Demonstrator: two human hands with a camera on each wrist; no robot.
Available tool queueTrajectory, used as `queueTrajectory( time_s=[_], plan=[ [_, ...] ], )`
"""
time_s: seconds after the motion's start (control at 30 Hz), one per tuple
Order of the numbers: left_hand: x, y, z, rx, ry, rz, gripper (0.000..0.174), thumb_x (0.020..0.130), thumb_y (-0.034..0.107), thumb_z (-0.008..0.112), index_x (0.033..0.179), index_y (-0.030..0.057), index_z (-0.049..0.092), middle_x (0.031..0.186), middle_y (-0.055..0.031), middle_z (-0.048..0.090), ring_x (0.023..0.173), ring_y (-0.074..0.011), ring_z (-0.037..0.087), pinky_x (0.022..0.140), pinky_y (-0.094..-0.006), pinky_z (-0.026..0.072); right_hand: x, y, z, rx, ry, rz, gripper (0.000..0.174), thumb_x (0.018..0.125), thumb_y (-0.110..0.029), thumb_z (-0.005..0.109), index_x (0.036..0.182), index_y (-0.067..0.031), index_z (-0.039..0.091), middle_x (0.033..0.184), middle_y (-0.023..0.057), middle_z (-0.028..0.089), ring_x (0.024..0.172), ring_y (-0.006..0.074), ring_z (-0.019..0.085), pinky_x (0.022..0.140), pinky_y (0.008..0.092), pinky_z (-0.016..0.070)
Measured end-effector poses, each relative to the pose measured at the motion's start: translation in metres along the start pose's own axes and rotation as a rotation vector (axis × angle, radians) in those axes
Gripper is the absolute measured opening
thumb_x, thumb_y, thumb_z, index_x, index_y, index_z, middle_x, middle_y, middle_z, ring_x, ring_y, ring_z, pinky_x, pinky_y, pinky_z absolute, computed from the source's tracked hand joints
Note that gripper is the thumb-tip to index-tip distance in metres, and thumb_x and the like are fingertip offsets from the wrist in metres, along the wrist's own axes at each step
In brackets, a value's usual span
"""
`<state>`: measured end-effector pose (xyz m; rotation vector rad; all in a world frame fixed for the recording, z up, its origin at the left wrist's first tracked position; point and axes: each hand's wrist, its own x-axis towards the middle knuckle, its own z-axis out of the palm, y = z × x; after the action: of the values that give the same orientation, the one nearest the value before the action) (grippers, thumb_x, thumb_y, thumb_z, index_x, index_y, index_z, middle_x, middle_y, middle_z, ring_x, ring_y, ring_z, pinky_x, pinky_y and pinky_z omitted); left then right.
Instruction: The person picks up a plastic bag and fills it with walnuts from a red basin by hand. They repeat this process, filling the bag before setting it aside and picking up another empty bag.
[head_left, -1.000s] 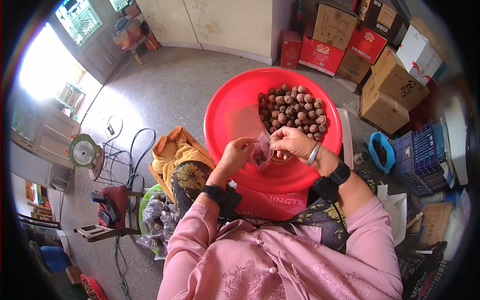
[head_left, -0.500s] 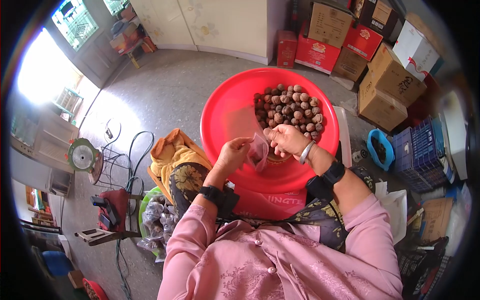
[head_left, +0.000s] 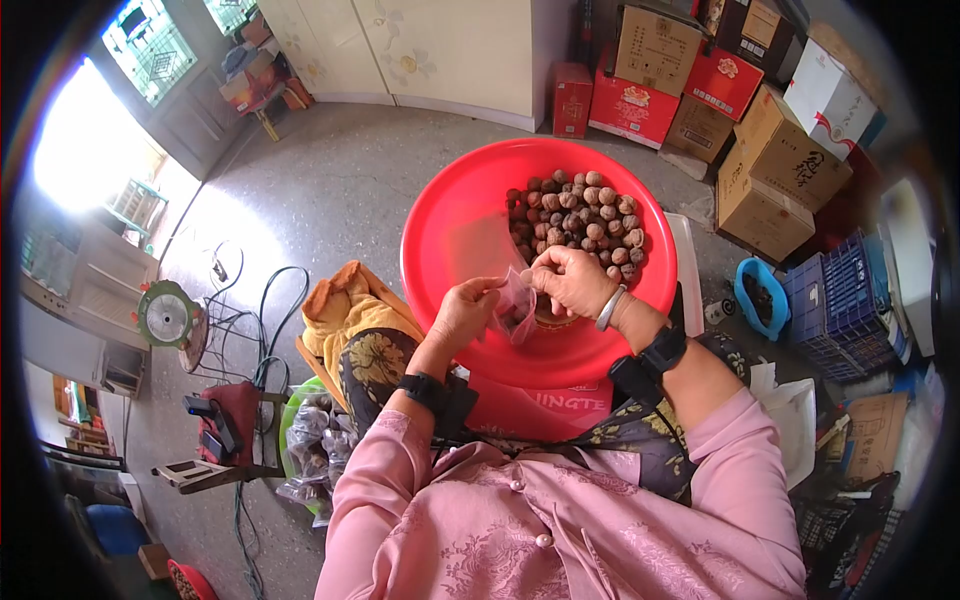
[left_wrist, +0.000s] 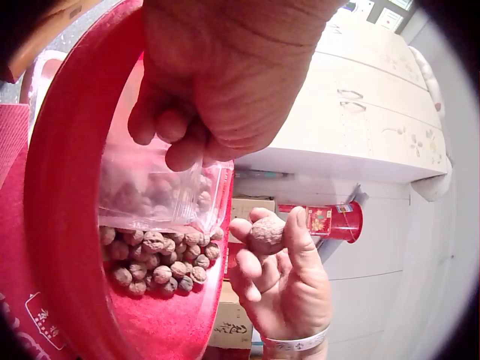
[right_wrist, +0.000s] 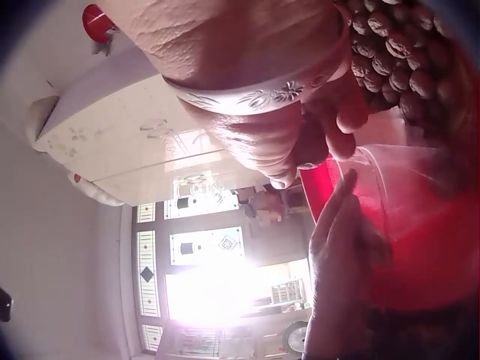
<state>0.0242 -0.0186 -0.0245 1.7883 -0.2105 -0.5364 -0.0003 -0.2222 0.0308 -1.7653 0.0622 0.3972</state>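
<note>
In the head view my left hand (head_left: pixel 465 310) pinches the edge of a clear plastic bag (head_left: pixel 515 312) with walnuts in it, over the red basin (head_left: pixel 440 230). My right hand (head_left: pixel 577 287) is just right of the bag's mouth. The left wrist view shows this right hand (left_wrist: pixel 289 292) holding one walnut (left_wrist: pixel 266 235) between thumb and fingers, while the left hand (left_wrist: pixel 217 82) grips the bag (left_wrist: pixel 150 191) from above. Loose walnuts (head_left: pixel 590 215) lie in the basin's upper right part, and the right wrist view shows them (right_wrist: pixel 397 56) beside the hands.
A green basin (head_left: pixel 290 430) of bagged items stands at lower left, near a small red-topped stool (head_left: pixel 232 420). A yellow cloth (head_left: pixel 350 310) lies beside my leg. Cartons (head_left: pixel 765 215), a blue basin (head_left: pixel 762 300) and a blue crate (head_left: pixel 830 310) stand at right.
My right hand has moved slightly left and up, close to the bag's mouth. The left hand keeps its hold on the bag. The whole head view has shifted a little.
</note>
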Motion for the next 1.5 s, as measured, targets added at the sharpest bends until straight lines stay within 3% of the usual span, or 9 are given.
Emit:
queueTrajectory(
  time_s=[0.23, 0.37, 0.53, 0.67, 0.9, 1.07, 1.3, 1.37, 1.5],
  plan=[
    [-0.001, 0.0, 0.002, -0.054, 0.029, -0.024, 0.028, 0.089, 0.012, 0.05, 0.114, 0.0005, 0.056, 0.069, -0.0038, 0.06, 0.047, -0.0093, 0.055, 0.039, -0.0218, 0.0409, 0.005, 0.006, 0.008, 0.067, -0.013, -0.12, 0.021, 0.085, -0.018, 0.063, 0.096, -0.0008, 0.058, 0.071, 0.0001, 0.06, 0.052, 0.0057, 0.054, 0.043, 0.0222, 0.0433],
    [0.004, -0.01, 0.002, -0.046, 0.056, 0.009, 0.027, 0.088, 0.011, 0.051, 0.113, 0.0031, 0.058, 0.069, -0.0041, 0.06, 0.047, -0.009, 0.053, 0.039, -0.0218, 0.041, 0.034, 0.038, -0.013, -0.184, 0.25, -0.215, 0.016, 0.082, -0.018, 0.061, 0.087, -0.0025, 0.061, 0.068, 0.0085, 0.063, 0.053, 0.0125, 0.059, 0.049, 0.0275, 0.048],
    [0.0, -0.001, 0.001, -0.023, 0.066, -0.018, 0.027, 0.088, 0.011, 0.05, 0.111, 0.004, 0.06, 0.066, -0.0039, 0.058, 0.046, -0.0087, 0.052, 0.039, -0.0219, 0.0407, 0.041, 0.067, -0.015, -0.779, 0.136, -0.077, 0.02, 0.075, -0.01, 0.061, 0.094, -0.0038, 0.061, 0.09, 0.0152, 0.063, 0.09, 0.0329, 0.06, 0.08, 0.0374, 0.0477],
    [-0.001, 0.0, 0.001, -0.008, 0.074, -0.022, 0.029, 0.087, 0.011, 0.05, 0.113, 0.0035, 0.059, 0.065, -0.0039, 0.057, 0.045, -0.0088, 0.051, 0.039, -0.0218, 0.0406, 0.051, 0.097, -0.002, -0.947, -0.047, -0.165, 0.044, 0.069, -0.007, 0.06, 0.112, -0.0096, 0.054, 0.116, 0.0129, 0.051, 0.111, 0.0307, 0.049, 0.093, 0.038, 0.041],
    [0.0, -0.003, 0.0, -0.024, 0.054, -0.006, 0.029, 0.087, 0.011, 0.049, 0.113, 0.0022, 0.059, 0.065, -0.0042, 0.056, 0.046, -0.0089, 0.051, 0.038, -0.0217, 0.0407, 0.047, 0.086, 0.006, -1.095, -0.053, -0.081, 0.048, 0.066, -0.007, 0.063, 0.113, -0.0118, 0.054, 0.115, 0.0123, 0.053, 0.112, 0.0339, 0.048, 0.094, 0.0381, 0.0412],
    [-0.001, -0.003, -0.001, -0.04, 0.038, 0.004, 0.029, 0.088, 0.012, 0.049, 0.114, 0.0024, 0.058, 0.065, -0.004, 0.056, 0.047, -0.0089, 0.052, 0.038, -0.0219, 0.0408, 0.054, 0.117, 0.009, -1.317, -0.436, 0.089, 0.049, 0.073, -0.019, 0.062, 0.121, -0.017, 0.053, 0.124, 0.0095, 0.053, 0.115, 0.0319, 0.049, 0.09, 0.0404, 0.0453],
    [-0.001, -0.005, -0.002, -0.039, 0.024, -0.003, 0.029, 0.088, 0.012, 0.049, 0.114, 0.0031, 0.058, 0.064, -0.0036, 0.056, 0.047, -0.0086, 0.051, 0.038, -0.0215, 0.0403, 0.035, 0.092, 0.009, -1.226, -0.549, 0.158, 0.049, 0.072, -0.021, 0.062, 0.12, -0.0182, 0.056, 0.117, 0.0098, 0.059, 0.106, 0.0282, 0.057, 0.087, 0.0376, 0.048],
    [0.001, -0.008, -0.001, -0.054, 0.033, 0.009, 0.028, 0.088, 0.013, 0.049, 0.113, 0.0035, 0.059, 0.064, -0.0032, 0.056, 0.047, -0.0081, 0.051, 0.039, -0.0211, 0.0401, 0.035, 0.088, 0.01, -1.108, -0.637, 0.346, 0.055, 0.071, -0.032, 0.066, 0.123, -0.0245, 0.054, 0.124, 0.0141, 0.05, 0.111, 0.0305, 0.052, 0.092, 0.0377, 0.0438],
    [0.001, -0.008, -0.001, -0.049, 0.029, 0.003, 0.028, 0.088, 0.013, 0.05, 0.113, 0.0036, 0.059, 0.064, -0.0029, 0.056, 0.047, -0.0075, 0.051, 0.04, -0.0208, 0.0397, 0.035, 0.097, 0.013, -1.076, -0.646, 0.257, 0.05, 0.075, -0.037, 0.059, 0.121, -0.0183, 0.056, 0.115, 0.0111, 0.059, 0.104, 0.0284, 0.057, 0.085, 0.0381, 0.0478]
  ],
)
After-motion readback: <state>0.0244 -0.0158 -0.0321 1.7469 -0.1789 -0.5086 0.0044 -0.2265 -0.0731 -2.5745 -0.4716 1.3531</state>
